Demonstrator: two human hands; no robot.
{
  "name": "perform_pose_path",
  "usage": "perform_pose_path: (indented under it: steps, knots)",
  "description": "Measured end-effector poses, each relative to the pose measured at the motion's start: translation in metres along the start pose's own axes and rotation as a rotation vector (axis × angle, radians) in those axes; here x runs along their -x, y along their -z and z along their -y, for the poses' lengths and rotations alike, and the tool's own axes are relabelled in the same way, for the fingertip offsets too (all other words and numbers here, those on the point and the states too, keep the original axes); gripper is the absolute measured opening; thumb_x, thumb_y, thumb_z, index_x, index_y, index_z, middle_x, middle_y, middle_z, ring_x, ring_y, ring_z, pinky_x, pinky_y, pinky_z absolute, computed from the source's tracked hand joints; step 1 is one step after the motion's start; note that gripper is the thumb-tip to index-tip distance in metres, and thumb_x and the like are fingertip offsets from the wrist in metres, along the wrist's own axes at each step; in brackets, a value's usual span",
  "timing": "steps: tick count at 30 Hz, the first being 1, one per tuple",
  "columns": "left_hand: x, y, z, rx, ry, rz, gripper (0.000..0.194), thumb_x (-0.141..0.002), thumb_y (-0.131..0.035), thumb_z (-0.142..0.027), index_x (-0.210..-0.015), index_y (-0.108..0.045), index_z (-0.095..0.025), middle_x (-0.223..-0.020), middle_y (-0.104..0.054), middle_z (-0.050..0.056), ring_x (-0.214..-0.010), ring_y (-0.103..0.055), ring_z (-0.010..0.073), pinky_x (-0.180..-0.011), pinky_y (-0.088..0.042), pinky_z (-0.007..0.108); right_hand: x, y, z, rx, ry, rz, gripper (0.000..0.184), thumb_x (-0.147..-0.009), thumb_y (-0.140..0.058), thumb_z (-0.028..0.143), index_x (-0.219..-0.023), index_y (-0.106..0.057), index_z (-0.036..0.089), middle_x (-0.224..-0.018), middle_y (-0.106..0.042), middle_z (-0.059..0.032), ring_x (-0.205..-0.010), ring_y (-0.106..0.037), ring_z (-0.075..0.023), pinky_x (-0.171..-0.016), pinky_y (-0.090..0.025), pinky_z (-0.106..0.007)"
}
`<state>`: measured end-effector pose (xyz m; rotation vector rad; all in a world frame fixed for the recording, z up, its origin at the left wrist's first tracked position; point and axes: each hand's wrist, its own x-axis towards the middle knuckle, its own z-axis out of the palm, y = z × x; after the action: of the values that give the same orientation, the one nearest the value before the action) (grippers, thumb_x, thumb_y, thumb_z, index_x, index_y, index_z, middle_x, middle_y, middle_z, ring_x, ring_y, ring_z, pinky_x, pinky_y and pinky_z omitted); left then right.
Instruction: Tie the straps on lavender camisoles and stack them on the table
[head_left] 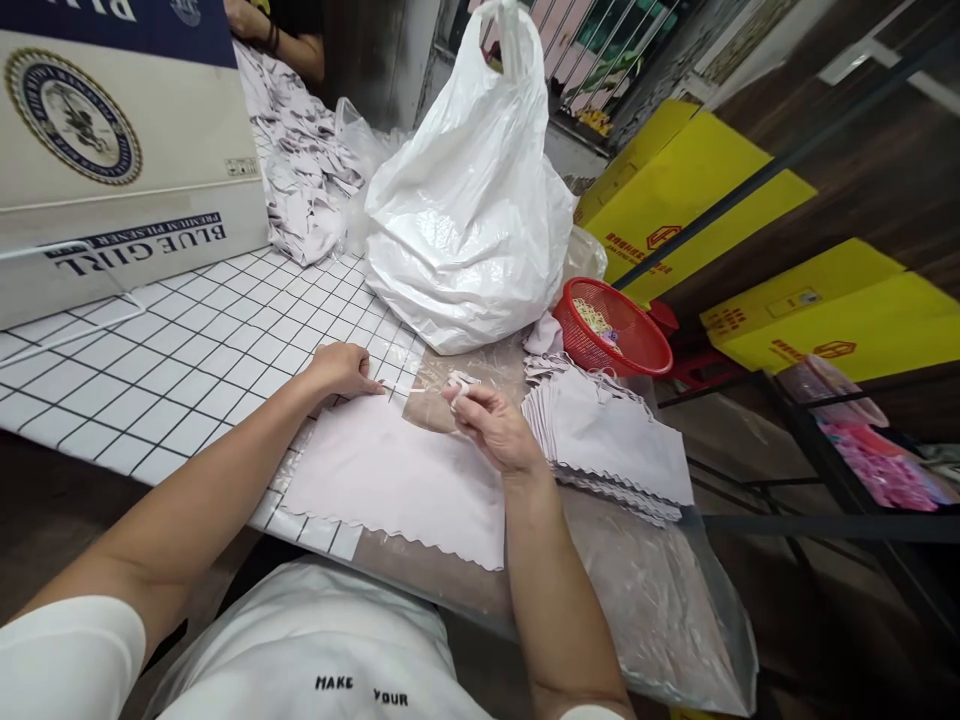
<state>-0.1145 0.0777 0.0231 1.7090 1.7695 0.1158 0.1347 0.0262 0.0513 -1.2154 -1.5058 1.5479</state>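
A pale lilac-grey cloth piece (405, 475) with a wavy edge lies flat in front of me, partly over a clear plastic sheet. My left hand (341, 370) is closed at its upper left corner, fingertips pinched on the cloth's edge. From there a thin white strap (401, 387) stretches across to my right hand (487, 425). The right fingers are closed round a bunched white end of that strap, just above the cloth's upper right side. To the right of this hand lies a stack of similar cloth pieces (607, 420) with wavy edges.
A full white plastic bag (472, 200) stands behind my hands on the checked table (195, 350). Beside it is a red basket (637, 335). A cardboard box (127, 150) and a cloth heap (307, 170) stand left, near another person's arm (296, 50). Yellow boxes (697, 190) are right.
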Motion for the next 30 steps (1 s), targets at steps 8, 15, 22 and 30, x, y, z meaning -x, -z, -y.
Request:
perform_pose_path:
  steps: [8,15,22,30]
  knots:
    - [0.053,-0.017,0.008,-0.083,-0.465,-0.250,0.015,-0.084,-0.064,-0.033,-0.092,-0.060,-0.021,-0.106,-0.063,0.008,-0.101,-0.056,0.0246,-0.086,-0.042,0.036,-0.031,-0.035,-0.039,-0.037,-0.048,0.002,0.038,-0.061,-0.080,0.050,-0.077,-0.068,0.017,-0.061,-0.054,0.0038,-0.055,-0.040,-0.0086,-0.052,-0.032,-0.024]
    - [0.062,-0.052,0.007,0.022,-0.502,-0.104,0.014,-0.077,-0.072,-0.026,-0.088,-0.065,-0.021,-0.103,-0.061,0.008,-0.103,-0.050,0.0274,-0.088,-0.040,0.041,-0.030,-0.037,-0.055,0.021,-0.016,0.122,0.034,-0.070,-0.078,0.048,-0.078,-0.066,0.018,-0.071,-0.061,0.0014,-0.063,-0.050,-0.0116,-0.059,-0.040,-0.026]
    - [0.064,-0.048,0.009,0.159,-0.482,-0.065,0.012,-0.076,-0.071,-0.022,-0.075,-0.059,-0.020,-0.092,-0.066,0.002,-0.095,-0.054,0.0230,-0.090,-0.038,0.039,-0.030,-0.036,-0.059,0.104,0.051,0.179,0.028,-0.072,-0.077,0.043,-0.079,-0.065,0.019,-0.077,-0.063,-0.0003,-0.072,-0.055,-0.0149,-0.067,-0.043,-0.028]
    - [0.058,-0.049,0.016,0.209,-0.493,-0.043,0.012,-0.077,-0.069,-0.027,-0.074,-0.059,-0.021,-0.091,-0.068,0.001,-0.095,-0.057,0.0225,-0.093,-0.038,0.037,-0.026,-0.038,-0.055,0.209,0.071,0.188,0.023,-0.075,-0.074,0.037,-0.074,-0.060,0.019,-0.071,-0.057,0.0010,-0.063,-0.047,-0.0124,-0.059,-0.037,-0.026]
